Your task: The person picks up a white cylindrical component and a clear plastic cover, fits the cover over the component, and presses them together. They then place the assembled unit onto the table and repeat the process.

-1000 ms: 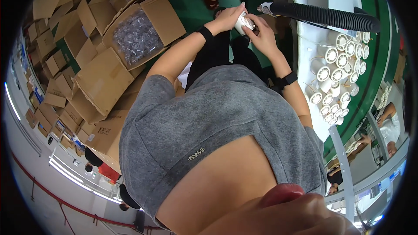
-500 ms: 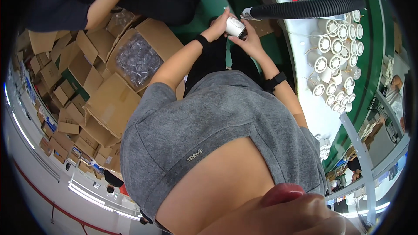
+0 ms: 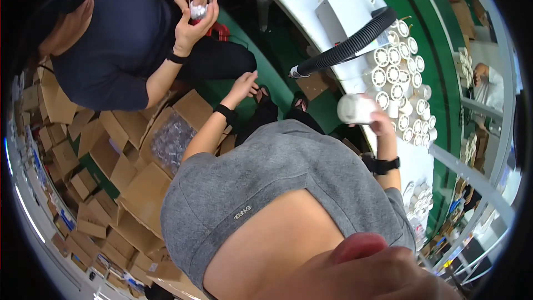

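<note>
My right hand is closed round a white cylindrical housing, held by the edge of the white table. The housing's round end points left, somewhat blurred. My left hand is held out over the floor with nothing in it, fingers stretched and apart. On the table, beside my right hand, several similar white housings stand close together, their round slotted ends facing up. Thin wires stick out from some of them.
A black corrugated hose arches from a white box on the table. Left of me, an open carton contains clear plastic pieces, with many cardboard boxes beyond. A co-worker sits at the upper left, holding a small clear-and-white object.
My hands have parted. The right one has carried the white housing right to the table's edge, while the left let go and moved left. The view has shifted, showing more of the co-worker.
</note>
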A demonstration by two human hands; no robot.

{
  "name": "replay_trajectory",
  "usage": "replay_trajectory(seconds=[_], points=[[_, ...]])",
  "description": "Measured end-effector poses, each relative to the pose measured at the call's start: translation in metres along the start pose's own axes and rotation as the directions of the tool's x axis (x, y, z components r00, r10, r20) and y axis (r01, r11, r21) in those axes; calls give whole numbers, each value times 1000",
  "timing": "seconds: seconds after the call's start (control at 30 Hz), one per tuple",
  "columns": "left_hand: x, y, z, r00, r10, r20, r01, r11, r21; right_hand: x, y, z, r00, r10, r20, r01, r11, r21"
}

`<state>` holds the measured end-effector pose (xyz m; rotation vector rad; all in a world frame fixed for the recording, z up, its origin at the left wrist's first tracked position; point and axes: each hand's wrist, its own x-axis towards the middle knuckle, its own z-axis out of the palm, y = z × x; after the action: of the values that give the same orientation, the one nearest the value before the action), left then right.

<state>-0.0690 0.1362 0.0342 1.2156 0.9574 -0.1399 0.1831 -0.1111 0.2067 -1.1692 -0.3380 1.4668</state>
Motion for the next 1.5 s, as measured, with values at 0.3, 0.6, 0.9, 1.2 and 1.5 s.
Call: replay_trajectory(seconds=[0.3,0.6,0.9,1.2,1.5], points=[[28,81,3,967,252,33,-253,967,17,-68,-87,-13,636,-740,-218,757,543,363],[54,7,-30,997,27,-77,-8,972,236,-97,-31,-65,360,-381,-852,721,692,-5],[81,-164,-77,947,266,179,-295,506,810,-160,39,-116,147,-355,-923,471,846,-250],[80,-34,-19,992,-91,82,20,784,621,-177,115,-102,179,-288,-941,-506,793,-339],[81,-9,-11,997,-33,69,-13,814,581,-118,105,-134,-17,-567,-824,-671,617,-411]])
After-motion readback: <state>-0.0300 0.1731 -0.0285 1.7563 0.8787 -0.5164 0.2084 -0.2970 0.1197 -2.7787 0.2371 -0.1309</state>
